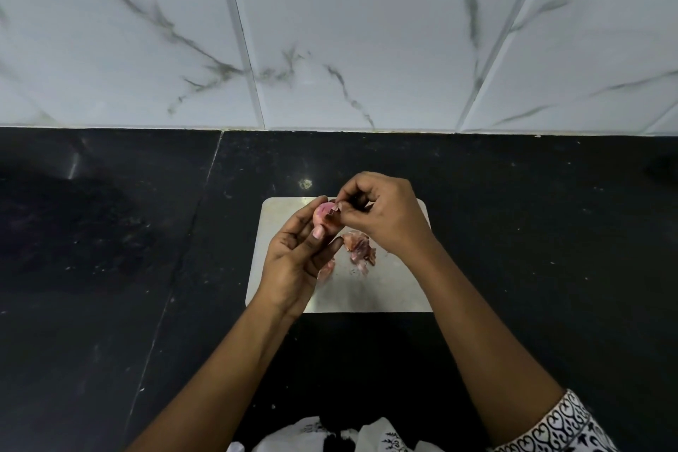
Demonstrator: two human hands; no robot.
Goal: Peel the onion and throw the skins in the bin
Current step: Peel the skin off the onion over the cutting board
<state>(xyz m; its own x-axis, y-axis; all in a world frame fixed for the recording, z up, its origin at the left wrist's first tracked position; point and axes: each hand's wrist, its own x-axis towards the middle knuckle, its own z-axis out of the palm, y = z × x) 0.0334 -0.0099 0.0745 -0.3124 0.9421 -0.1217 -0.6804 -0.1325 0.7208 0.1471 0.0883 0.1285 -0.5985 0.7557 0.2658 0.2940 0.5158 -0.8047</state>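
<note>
A small pink onion (323,212) sits in the fingertips of my left hand (299,260), held above the far left part of a pale steel board (385,290). My right hand (381,216) is just to its right, thumb and forefinger pinched on a flap of reddish skin (335,210) still attached to the onion. A heap of peeled skins (359,249) lies on the board under my right hand. Another skin scrap (326,270) shows beside my left palm. No bin is in view.
The board rests on a black stone counter (146,268) with a seam running down its left side. A white marble-look tiled wall (330,48) rises behind the counter. A white plastic bag (312,433) shows at the bottom edge.
</note>
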